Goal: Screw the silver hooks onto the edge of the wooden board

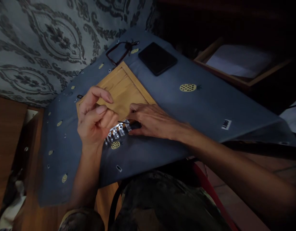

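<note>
A framed wooden board [121,86] lies at a slant on the blue tablecloth. Along its near edge runs a row of shiny metal hook-like pieces [115,131]. My left hand [96,118] is raised over the board's near left part, its index finger bent out and the others curled in. From the curled fingers a thin dark rod [123,122] seems to run across the metal row towards my right hand. Coming in from the right, my right hand [151,122] closes its thumb and fingers around the row's right end at the board's edge. Its fingertips are partly hidden.
Beyond the board lie dark-framed glasses [117,53] and a flat black tablet-like object [157,58]. A wooden tray or drawer [265,75] with white paper is at the right. The patterned curtain [54,35] borders the table [200,112] at the back left.
</note>
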`<state>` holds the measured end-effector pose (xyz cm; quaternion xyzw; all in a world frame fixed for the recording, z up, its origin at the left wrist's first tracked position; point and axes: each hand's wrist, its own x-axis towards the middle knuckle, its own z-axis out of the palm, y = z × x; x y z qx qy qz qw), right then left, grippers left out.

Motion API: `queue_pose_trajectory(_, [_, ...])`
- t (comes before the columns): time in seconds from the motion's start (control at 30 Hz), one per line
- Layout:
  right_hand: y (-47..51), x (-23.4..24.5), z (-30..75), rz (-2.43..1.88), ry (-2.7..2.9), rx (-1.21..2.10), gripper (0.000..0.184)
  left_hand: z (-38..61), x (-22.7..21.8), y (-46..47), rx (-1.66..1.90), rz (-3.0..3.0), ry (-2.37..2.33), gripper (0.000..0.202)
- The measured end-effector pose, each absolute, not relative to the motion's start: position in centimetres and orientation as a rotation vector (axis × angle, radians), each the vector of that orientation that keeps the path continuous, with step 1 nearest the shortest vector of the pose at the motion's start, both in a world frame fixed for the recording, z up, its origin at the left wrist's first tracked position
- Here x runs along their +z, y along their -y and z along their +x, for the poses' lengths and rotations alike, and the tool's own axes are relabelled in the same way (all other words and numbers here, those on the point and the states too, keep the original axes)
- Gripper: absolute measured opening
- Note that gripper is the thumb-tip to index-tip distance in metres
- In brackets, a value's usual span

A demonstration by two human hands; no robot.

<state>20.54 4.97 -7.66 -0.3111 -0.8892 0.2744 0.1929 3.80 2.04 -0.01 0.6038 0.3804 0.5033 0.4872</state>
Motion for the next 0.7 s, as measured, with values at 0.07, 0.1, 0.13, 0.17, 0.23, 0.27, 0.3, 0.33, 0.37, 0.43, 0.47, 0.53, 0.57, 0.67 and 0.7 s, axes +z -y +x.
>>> queue_pose_trajectory(0.07, [-5.0, -7.6, 20.5, -0.886, 2.503, 0.765, 0.019, 3.7, -0.1, -2.1, 1.316, 1.423, -0.964, 0.01])
queue_pose_trajectory(0.1, [-4.9, -7.6, 20.5, -0.891, 2.507, 0.763, 0.019, 3.8, -0.2, -2.1, 1.387, 1.395, -0.988, 0.013])
queue_pose_trajectory(0.13, [-4.9, -7.6, 20.5, -0.891, 2.51, 0.763, 0.02, 4.0, -0.2, -2.0, 1.459, 1.368, -1.015, 0.017])
queue_pose_trajectory(0.17, [-4.9, -7.7, 20.5, -0.887, 2.509, 0.761, 0.02, 4.1, -0.3, -2.0, 1.532, 1.337, -1.046, 0.021])
queue_pose_trajectory(0.23, [-4.9, -7.8, 20.6, -0.874, 2.501, 0.756, 0.022, 4.6, -0.5, -1.9, 1.646, 1.26, -1.119, 0.025])
queue_pose_trajectory(0.27, [-4.9, -7.9, 20.6, -0.873, 2.496, 0.754, 0.024, 4.8, -0.6, -1.9, 1.688, 1.219, -1.149, 0.027])
queue_pose_trajectory(0.3, [-4.9, -7.9, 20.5, -0.876, 2.495, 0.756, 0.024, 5.0, -0.7, -1.9, 1.714, 1.179, -1.17, 0.028])
queue_pose_trajectory(0.33, [-4.9, -7.9, 20.5, -0.879, 2.496, 0.76, 0.025, 5.2, -0.7, -1.9, 1.743, 1.142, -1.181, 0.03])
queue_pose_trajectory(0.37, [-4.9, -7.9, 20.5, -0.881, 2.496, 0.762, 0.024, 5.3, -0.7, -2.0, 1.77, 1.118, -1.177, 0.033])
queue_pose_trajectory(0.43, [-4.9, -7.7, 20.5, -0.884, 2.498, 0.762, 0.022, 5.3, -0.6, -2.1, 1.752, 1.129, -1.156, 0.037])
queue_pose_trajectory(0.47, [-4.9, -7.7, 20.5, -0.888, 2.502, 0.763, 0.022, 5.2, -0.5, -2.2, 1.708, 1.158, -1.147, 0.037])
queue_pose_trajectory(0.53, [-4.9, -7.5, 20.5, -0.898, 2.511, 0.769, 0.021, 4.9, -0.3, -2.4, 1.571, 1.25, -1.115, 0.037])
queue_pose_trajectory(0.57, [-4.9, -7.5, 20.5, -0.905, 2.514, 0.772, 0.021, 4.7, -0.3, -2.5, 1.496, 1.288, -1.096, 0.037])
queue_pose_trajectory(0.67, [-4.9, -7.5, 20.5, -0.9, 2.516, 0.766, 0.023, 4.4, -0.2, -2.6, 1.411, 1.333, -1.016, 0.039])
queue_pose_trajectory(0.7, [-4.9, -7.5, 20.5, -0.894, 2.514, 0.765, 0.023, 4.4, -0.2, -2.5, 1.422, 1.33, -1.0, 0.04])
